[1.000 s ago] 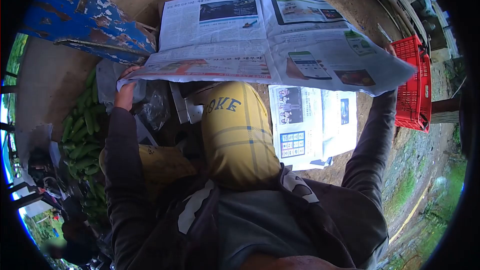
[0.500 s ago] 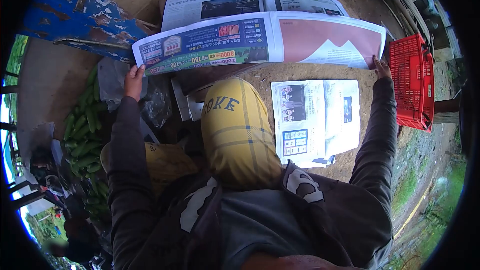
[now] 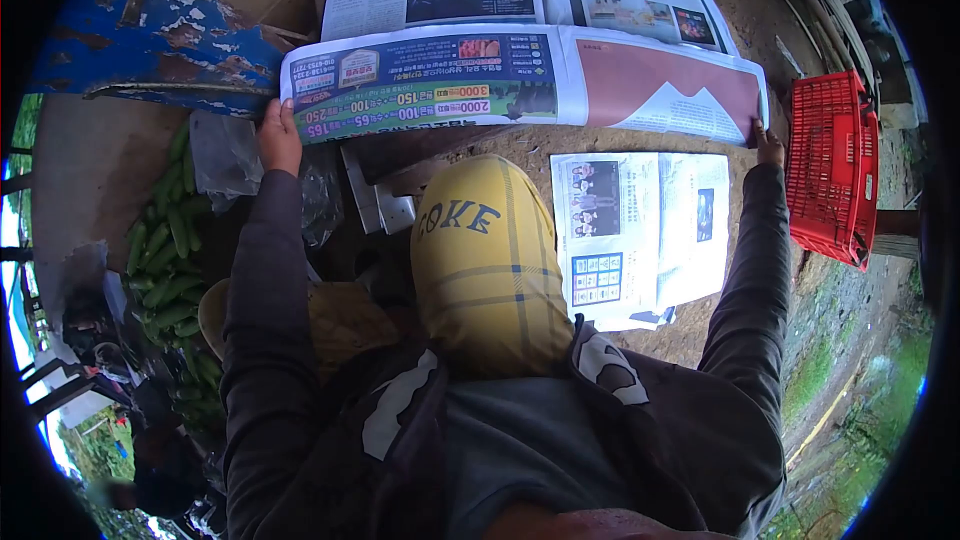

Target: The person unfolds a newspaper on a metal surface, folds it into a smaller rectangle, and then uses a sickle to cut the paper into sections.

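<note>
A newspaper sheet (image 3: 420,80) with a colourful advert and a dark pink panel is stretched between my two hands. My left hand (image 3: 281,138) pinches its left edge near the lower corner, and my right hand (image 3: 768,144) grips the right edge at the lower corner. The sheet's far part overlaps another printed page (image 3: 370,2) behind it, with a dark picture and a tablet-like advert. Nearer me, to the right of my yellow-clad knee (image 3: 490,270), a separate newspaper (image 3: 640,240) lies flat on the ground.
Many green cucumbers (image 3: 165,270) are heaped at the left beside a clear plastic bag (image 3: 225,155). A peeling blue board (image 3: 150,30) juts in at upper left. To the right stands a red plastic basket (image 3: 830,170).
My hands have drawn slightly closer together, the left one shifting right. More of the page behind shows, and the held sheet's lower edge hangs differently.
</note>
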A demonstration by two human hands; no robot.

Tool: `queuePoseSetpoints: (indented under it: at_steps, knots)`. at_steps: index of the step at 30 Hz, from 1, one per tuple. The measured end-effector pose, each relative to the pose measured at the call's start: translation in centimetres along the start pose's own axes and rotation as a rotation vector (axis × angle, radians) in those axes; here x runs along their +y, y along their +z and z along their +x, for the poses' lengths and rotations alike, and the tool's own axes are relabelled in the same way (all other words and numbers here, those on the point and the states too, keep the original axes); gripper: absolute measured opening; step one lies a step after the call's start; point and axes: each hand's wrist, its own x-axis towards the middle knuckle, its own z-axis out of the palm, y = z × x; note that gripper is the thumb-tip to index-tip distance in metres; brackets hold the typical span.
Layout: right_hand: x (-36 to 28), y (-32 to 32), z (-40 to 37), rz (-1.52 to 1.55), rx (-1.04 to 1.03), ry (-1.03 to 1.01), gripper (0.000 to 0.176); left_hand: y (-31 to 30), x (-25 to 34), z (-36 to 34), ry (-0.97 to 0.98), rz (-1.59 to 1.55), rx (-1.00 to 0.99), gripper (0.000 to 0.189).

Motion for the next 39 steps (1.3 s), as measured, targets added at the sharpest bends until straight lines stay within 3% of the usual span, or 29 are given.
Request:
queuePoseSetpoints:
  at_steps: [9, 12, 14, 15, 16, 18, 21, 28, 37, 39]
  knots:
    - [2.2, 1.3, 0.6, -0.063, 0.057, 0.041, 0.069, 2.4, -0.6, 0.1, -0.026, 0.261, -0.024, 0.028]
    - [3.5, 1.9, 1.2, -0.202, -0.022, 0.049, 0.067, 2.2, 0.5, -0.3, -0.059, 0.256, -0.054, 0.028]
    - [3.1, 2.4, -0.1, 0.045, 0.013, 0.116, 0.063, 2.4, 0.3, -0.3, -0.075, 0.256, -0.082, 0.029]
    - [2.2, 2.5, -1.4, 0.360, -0.035, 0.360, 0.062, 2.6, 0.1, -0.4, -0.073, 0.259, -0.082, 0.029]
    - [1.5, 2.5, -2.0, 0.434, -0.048, 0.488, 0.060, 2.7, -0.1, -0.5, -0.069, 0.261, -0.081, 0.028]
    - [-0.5, 1.8, -3.9, 0.753, -0.159, 0.578, 0.054, 3.0, -0.1, -0.5, -0.072, 0.276, -0.091, 0.028]
    - [0.4, 3.1, -3.9, 0.960, -0.143, 0.654, 0.040, 3.3, -0.3, -0.6, -0.102, 0.313, -0.144, 0.026]
    - [2.6, 4.4, -2.7, 1.077, -0.043, 0.633, 0.031, 3.4, -0.6, -1.2, -0.093, 0.276, -0.118, 0.027]
    - [4.0, 5.6, -1.2, 0.947, -0.006, 0.626, 0.031, 6.4, -4.4, -1.9, -0.186, -0.046, 0.049, 0.030]
    - [4.7, 5.9, -1.7, 0.822, 0.001, 0.502, 0.036, 7.8, -5.6, -2.3, -0.167, -0.097, 0.134, 0.032]
